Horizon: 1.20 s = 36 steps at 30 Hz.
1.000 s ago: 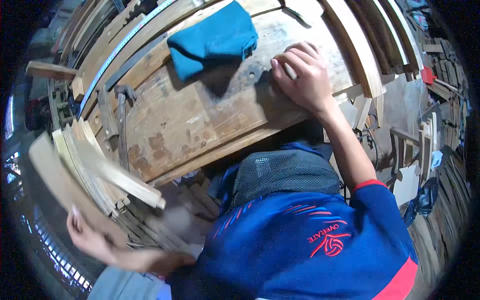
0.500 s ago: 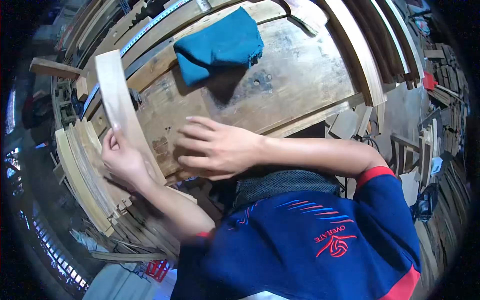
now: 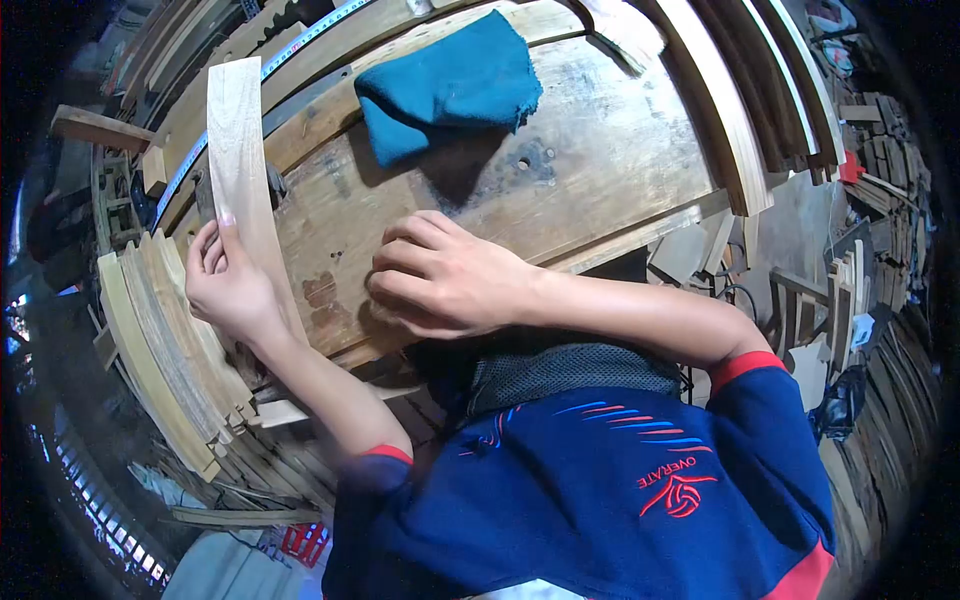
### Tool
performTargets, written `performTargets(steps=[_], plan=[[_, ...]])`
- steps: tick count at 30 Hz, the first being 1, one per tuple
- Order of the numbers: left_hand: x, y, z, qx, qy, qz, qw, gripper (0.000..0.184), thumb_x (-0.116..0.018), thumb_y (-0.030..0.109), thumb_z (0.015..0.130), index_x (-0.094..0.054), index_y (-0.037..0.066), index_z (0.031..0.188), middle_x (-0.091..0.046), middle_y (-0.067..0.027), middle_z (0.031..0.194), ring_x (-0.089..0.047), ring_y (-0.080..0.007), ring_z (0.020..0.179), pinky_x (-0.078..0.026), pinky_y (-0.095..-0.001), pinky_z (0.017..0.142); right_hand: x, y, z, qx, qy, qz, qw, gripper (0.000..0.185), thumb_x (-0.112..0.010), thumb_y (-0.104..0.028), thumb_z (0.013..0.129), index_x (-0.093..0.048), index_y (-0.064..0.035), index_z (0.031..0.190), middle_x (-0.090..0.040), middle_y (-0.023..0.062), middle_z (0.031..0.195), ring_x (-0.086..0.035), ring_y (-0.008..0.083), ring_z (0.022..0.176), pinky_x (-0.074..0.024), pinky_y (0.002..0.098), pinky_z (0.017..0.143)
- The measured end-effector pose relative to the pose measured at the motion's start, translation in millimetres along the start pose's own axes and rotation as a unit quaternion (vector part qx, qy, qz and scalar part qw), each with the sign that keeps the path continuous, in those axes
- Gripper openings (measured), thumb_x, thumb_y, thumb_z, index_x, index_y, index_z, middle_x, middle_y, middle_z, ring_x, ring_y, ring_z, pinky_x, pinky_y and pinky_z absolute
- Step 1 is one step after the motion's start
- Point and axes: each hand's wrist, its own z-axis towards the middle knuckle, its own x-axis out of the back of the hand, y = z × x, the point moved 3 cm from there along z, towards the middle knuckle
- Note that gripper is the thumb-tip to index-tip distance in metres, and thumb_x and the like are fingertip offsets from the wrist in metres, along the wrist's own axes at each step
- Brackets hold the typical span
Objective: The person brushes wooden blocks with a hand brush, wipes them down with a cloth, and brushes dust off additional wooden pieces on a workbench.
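In the head view, my left hand (image 3: 235,285) is closed on a long, pale, slightly curved wooden strip (image 3: 238,150), with the thumb lying on its face. The strip slants up and away over the left end of the bench. My right hand (image 3: 450,278) is above the front part of the worn wooden bench top (image 3: 610,150), palm down. Its fingers are loosely bent with small gaps between them; nothing shows in them, though the fingertips are partly hidden. A folded teal cloth (image 3: 450,85) lies on the bench beyond my right hand.
Curved wooden strips (image 3: 165,340) are stacked at the left of the bench. A measuring tape (image 3: 300,42) runs along the far left side. Long curved boards (image 3: 715,95) stand at the right, with more timber (image 3: 885,290) beyond. A short wood block (image 3: 102,130) juts out at far left.
The wooden strip in my left hand has swung more upright, its far end rising and shifting right. My right hand's fingers have bent from a spread pose, and the hand has moved slightly right.
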Motion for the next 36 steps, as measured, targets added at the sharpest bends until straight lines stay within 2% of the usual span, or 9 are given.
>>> performTargets(steps=[4, 7, 13, 15, 18, 21, 23, 29, 36], plan=[[3.4, 3.5, 0.5, -0.006, -0.01, 0.016, 1.0, 0.03, -0.08, 0.02, 0.094, -0.074, -0.003, 0.111, -0.077, -0.0138, 0.089, -0.07, -0.0156, 0.072, -0.054, -0.0276, 0.067, -0.3, 2.3, -0.4, -0.009, 0.01, 0.004, 1.0, 0.038, -0.077, -0.024, 0.084, -0.062, -0.006, 0.114, -0.061, 0.012, 0.117, -0.055, 0.0338, 0.116, -0.0459, 0.0472, 0.099], [14.4, -2.1, -1.7, -0.039, -0.013, -0.033, 0.999, 0.033, -0.08, 0.02, 0.094, -0.072, -0.002, 0.117, -0.076, -0.0132, 0.088, -0.067, -0.0148, 0.068, -0.051, -0.0293, 0.062, 0.9, 3.8, -1.2, -0.012, 0.013, 0.006, 1.0, 0.037, -0.078, -0.023, 0.083, -0.062, -0.0053, 0.112, -0.061, 0.0119, 0.116, -0.055, 0.0339, 0.115, -0.0468, 0.0472, 0.098], [63.1, -7.0, 7.5, -0.034, 0.063, 0.06, 0.996, 0.033, -0.074, 0.024, 0.098, -0.07, 0.006, 0.125, -0.072, -0.0105, 0.082, -0.065, -0.0161, 0.067, -0.05, -0.0337, 0.064, -4.2, 6.7, -1.4, -0.016, 0.018, 0.018, 1.0, 0.036, -0.077, -0.029, 0.082, -0.062, -0.0037, 0.102, -0.061, 0.0152, 0.111, -0.053, 0.0363, 0.113, -0.0445, 0.0487, 0.1], [70.3, -23.6, 17.8, -0.031, 0.06, 0.121, 0.99, 0.03, -0.072, 0.026, 0.098, -0.071, 0.009, 0.123, -0.072, -0.0135, 0.085, -0.068, -0.0234, 0.073, -0.05, -0.0382, 0.069, -4.1, 7.5, -1.3, -0.014, 0.017, 0.016, 1.0, 0.036, -0.077, -0.029, 0.082, -0.062, -0.0036, 0.102, -0.062, 0.0151, 0.111, -0.053, 0.0362, 0.113, -0.0446, 0.0485, 0.1], [74.8, -46.2, 30.8, -0.05, 0.043, 0.201, 0.977, 0.031, -0.072, 0.026, 0.097, -0.071, 0.009, 0.123, -0.073, -0.0175, 0.09, -0.068, -0.0309, 0.076, -0.051, -0.0429, 0.074, 0.4, 5.0, -0.6, -0.029, 0.018, 0.023, 0.999, 0.027, -0.077, -0.018, 0.085, -0.065, -0.0035, 0.104, -0.064, 0.0114, 0.109, -0.057, 0.0333, 0.113, -0.0479, 0.0465, 0.098], [76.4, -69.3, 40.4, -0.075, 0.032, 0.267, 0.96, 0.032, -0.072, 0.027, 0.095, -0.072, 0.009, 0.122, -0.073, -0.0201, 0.091, -0.069, -0.0375, 0.08, -0.051, -0.0474, 0.079, -3.6, 7.4, -2.6, -0.017, 0.023, 0.011, 1.0, 0.034, -0.077, -0.029, 0.083, -0.063, -0.0035, 0.1, -0.063, 0.0142, 0.109, -0.054, 0.0352, 0.113, -0.045, 0.0476, 0.101], [75.2, -83.3, 44.8, -0.096, 0.033, 0.294, 0.95, 0.033, -0.073, 0.027, 0.094, -0.072, 0.008, 0.121, -0.074, -0.0206, 0.09, -0.069, -0.0406, 0.081, -0.051, -0.0497, 0.081, -3.5, 7.6, -2.5, -0.016, 0.023, 0.008, 1.0, 0.034, -0.077, -0.029, 0.083, -0.063, -0.0035, 0.1, -0.063, 0.0141, 0.108, -0.054, 0.0348, 0.113, -0.0451, 0.0475, 0.101], [74.4, -77.7, 49.7, -0.073, 0.027, 0.322, 0.943, 0.037, -0.076, 0.032, 0.091, -0.072, 0.009, 0.12, -0.076, -0.0216, 0.093, -0.071, -0.0424, 0.09, -0.052, -0.051, 0.083, -2.5, 8.0, -1.9, -0.012, 0.031, 0.009, 0.999, 0.031, -0.076, -0.029, 0.084, -0.064, -0.0032, 0.098, -0.064, 0.0142, 0.106, -0.055, 0.0343, 0.11, -0.0452, 0.0468, 0.1], [72.9, -87.7, 71.8, -0.065, 0.01, 0.318, 0.946, 0.041, -0.078, 0.037, 0.089, -0.073, 0.011, 0.12, -0.077, -0.021, 0.094, -0.072, -0.0412, 0.093, -0.052, -0.051, 0.085, -0.9, 7.8, -3.2, -0.02, 0.029, 0.025, 0.999, 0.028, -0.075, -0.028, 0.086, -0.064, -0.0035, 0.094, -0.064, 0.0136, 0.1, -0.056, 0.0341, 0.105, -0.0452, 0.0458, 0.097]])
